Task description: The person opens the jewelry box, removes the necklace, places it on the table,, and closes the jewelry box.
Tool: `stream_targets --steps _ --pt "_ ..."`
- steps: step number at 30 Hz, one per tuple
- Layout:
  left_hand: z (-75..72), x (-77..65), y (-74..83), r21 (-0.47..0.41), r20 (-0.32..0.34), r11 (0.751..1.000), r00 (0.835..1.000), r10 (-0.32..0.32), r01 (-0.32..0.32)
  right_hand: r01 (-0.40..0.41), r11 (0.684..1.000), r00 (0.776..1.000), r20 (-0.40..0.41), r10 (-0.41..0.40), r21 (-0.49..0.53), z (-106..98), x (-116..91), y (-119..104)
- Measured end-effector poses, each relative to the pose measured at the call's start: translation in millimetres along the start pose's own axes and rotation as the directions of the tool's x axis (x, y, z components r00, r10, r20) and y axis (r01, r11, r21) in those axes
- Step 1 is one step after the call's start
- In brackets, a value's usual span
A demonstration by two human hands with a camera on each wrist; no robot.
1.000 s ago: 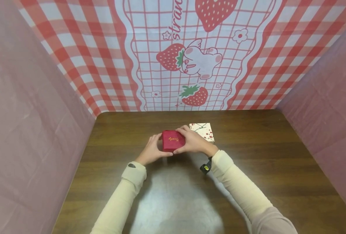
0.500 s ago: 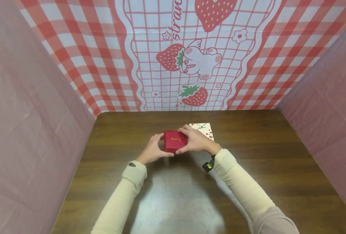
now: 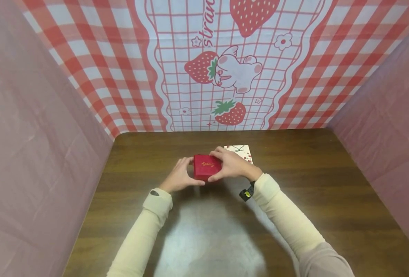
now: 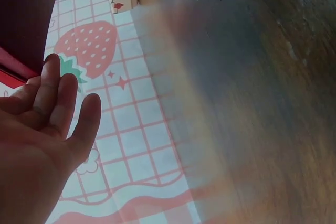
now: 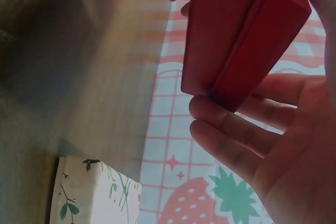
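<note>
Both hands hold a small red gift box [image 3: 205,167] with gold script on its lid, raised over the table in the head view. My left hand [image 3: 178,175] has its thumb along the near side and its fingertips at the far left corner. From the right, my right hand [image 3: 234,164] grips the box between its thumb in front and its fingers behind. A seam between lid and base runs along the red box [image 5: 231,30] in the right wrist view; the lid is on. Right-hand fingertips touch its end there. Left-hand fingers [image 4: 50,85] reach the box edge in the left wrist view.
A cream box with a red-flower and branch print [image 3: 243,152] lies behind the right hand, partly covered by it. The brown wooden table [image 3: 294,173] ends at a strawberry-print cloth [image 3: 177,96] at the back. Pink cloth walls [image 3: 38,154] stand at both sides.
The red box has shifted slightly to the right with the right hand between the first frame and the second. Since then hands and box have stayed almost still.
</note>
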State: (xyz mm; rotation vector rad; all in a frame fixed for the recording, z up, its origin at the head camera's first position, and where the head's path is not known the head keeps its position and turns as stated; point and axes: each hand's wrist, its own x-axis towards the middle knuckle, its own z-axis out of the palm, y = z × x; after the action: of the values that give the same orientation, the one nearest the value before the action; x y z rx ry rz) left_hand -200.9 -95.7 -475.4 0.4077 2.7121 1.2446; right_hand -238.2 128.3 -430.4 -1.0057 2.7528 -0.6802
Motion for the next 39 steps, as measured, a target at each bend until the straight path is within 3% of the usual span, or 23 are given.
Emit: stream_targets --steps 14,23,32,39 --pt "-7.4 0.1 -1.1 0.067 -0.007 0.997 1.0 0.026 -0.026 0.076 0.997 0.996 -0.047 -0.077 -0.013 2 3 -2" --pt "-10.6 -4.0 -1.7 0.002 0.021 1.0 0.999 0.028 -0.028 -0.034 0.988 0.999 0.035 0.029 0.148 -7 0 0" --pt "-8.3 -6.7 -6.8 -0.044 -0.035 0.999 0.999 -0.01 0.008 -0.044 0.988 0.998 -0.043 0.051 0.145 -4 -1 -1" --pt "-7.7 -6.5 -10.3 -0.09 -0.066 0.996 0.997 -0.033 0.027 -0.044 0.985 0.997 -0.059 0.054 0.166 -4 -6 3"
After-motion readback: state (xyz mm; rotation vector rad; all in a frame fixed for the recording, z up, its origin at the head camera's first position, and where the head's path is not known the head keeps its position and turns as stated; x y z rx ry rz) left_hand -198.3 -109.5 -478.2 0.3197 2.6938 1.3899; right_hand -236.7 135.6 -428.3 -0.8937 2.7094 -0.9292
